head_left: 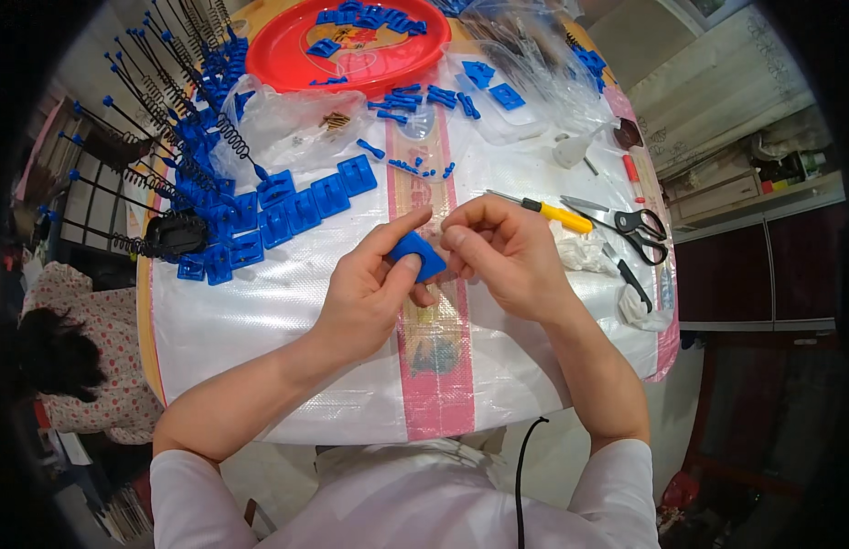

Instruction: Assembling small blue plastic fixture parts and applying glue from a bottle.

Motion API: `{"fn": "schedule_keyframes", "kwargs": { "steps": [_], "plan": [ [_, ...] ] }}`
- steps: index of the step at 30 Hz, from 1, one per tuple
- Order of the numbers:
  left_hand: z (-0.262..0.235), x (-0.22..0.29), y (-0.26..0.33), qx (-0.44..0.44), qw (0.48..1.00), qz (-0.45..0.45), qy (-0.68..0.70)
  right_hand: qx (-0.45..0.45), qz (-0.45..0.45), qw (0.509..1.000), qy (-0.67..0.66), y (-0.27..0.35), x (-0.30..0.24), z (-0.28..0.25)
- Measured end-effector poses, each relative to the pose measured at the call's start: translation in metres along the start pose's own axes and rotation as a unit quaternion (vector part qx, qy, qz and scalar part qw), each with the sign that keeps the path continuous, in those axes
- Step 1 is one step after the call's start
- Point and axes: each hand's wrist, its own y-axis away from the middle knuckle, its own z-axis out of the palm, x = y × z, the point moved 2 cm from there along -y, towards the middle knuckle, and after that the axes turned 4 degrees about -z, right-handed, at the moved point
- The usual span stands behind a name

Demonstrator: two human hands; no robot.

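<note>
My left hand (374, 284) grips a blue square plastic base (423, 255) between thumb and fingers, tilted above the table. Close on its right, my right hand (498, 242) has thumb and forefinger pinched together; whatever they hold, if anything, is too small to make out. Beyond the hands lie several tiny blue plastic pieces (415, 168) and a blue peg-shaped part (370, 149). A row of blue square bases (303, 209) stretches away to the left of my left hand. Just past my right hand is a screwdriver (565, 217) with a yellow and black handle.
At the back stands a red tray (287, 71) with blue parts. Blue bases with springs and rods (200, 169) crowd the left edge. A clear bag (287, 123) holds brass-coloured screws (335, 121). On the right lie black scissors (639, 229), a knife (635, 285) and a red marker (633, 177).
</note>
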Motion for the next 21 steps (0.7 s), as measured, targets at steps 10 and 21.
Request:
{"fn": "schedule_keyframes", "kwargs": {
  "steps": [10,21],
  "plan": [
    [-0.0024,-0.0011,-0.0040,0.042,0.998,0.041,0.026,-0.002,0.054,0.999,0.002,-0.0006,0.0024,0.0022],
    [-0.0080,-0.0021,-0.0081,0.071,0.991,0.105,0.033,0.002,0.097,0.994,-0.044,-0.0022,0.0068,-0.0007]
  ]
}}
